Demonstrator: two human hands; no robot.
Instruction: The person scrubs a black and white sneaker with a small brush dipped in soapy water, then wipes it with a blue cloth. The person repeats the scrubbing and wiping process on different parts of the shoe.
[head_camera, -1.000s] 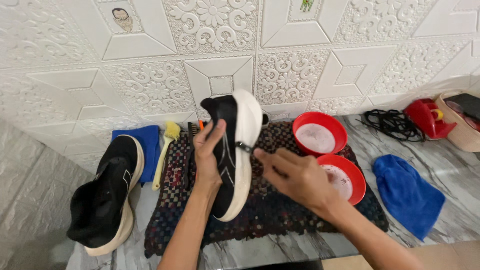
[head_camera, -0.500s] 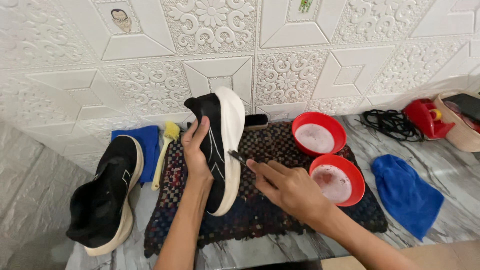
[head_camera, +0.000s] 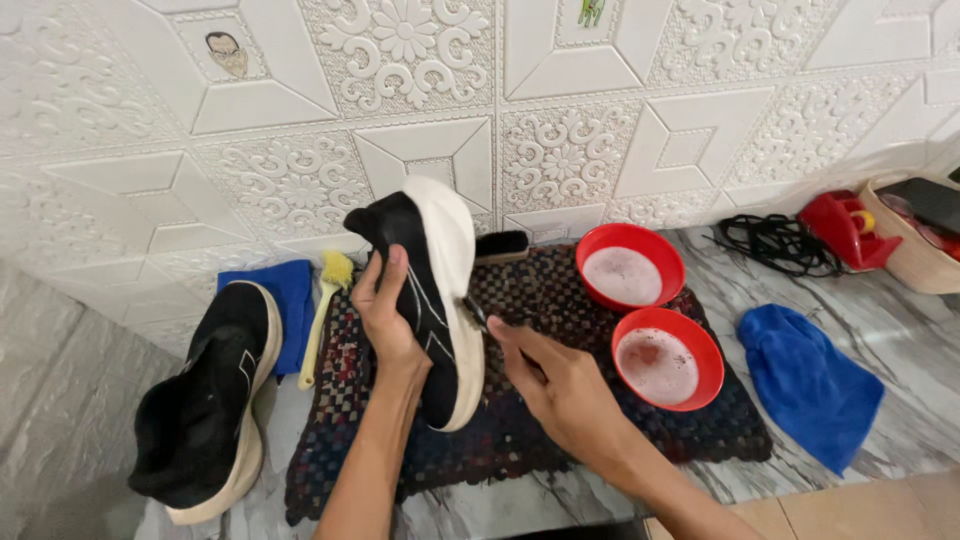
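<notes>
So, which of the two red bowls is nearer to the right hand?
The front red bowl, the one closer to the camera on the woven mat, lies just beside the right hand. The other red bowl sits farther back, near the wall.

A black fabric sneaker with a thick white sole (head_camera: 432, 290) is standing tilted on end above the dark woven mat, sole facing right. A small dark-handled brush (head_camera: 478, 314) is pressing against that white sole's edge.

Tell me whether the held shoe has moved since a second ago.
Yes. The held shoe has shifted left, away from the upper red bowl, with the left hand gripping it.
</notes>
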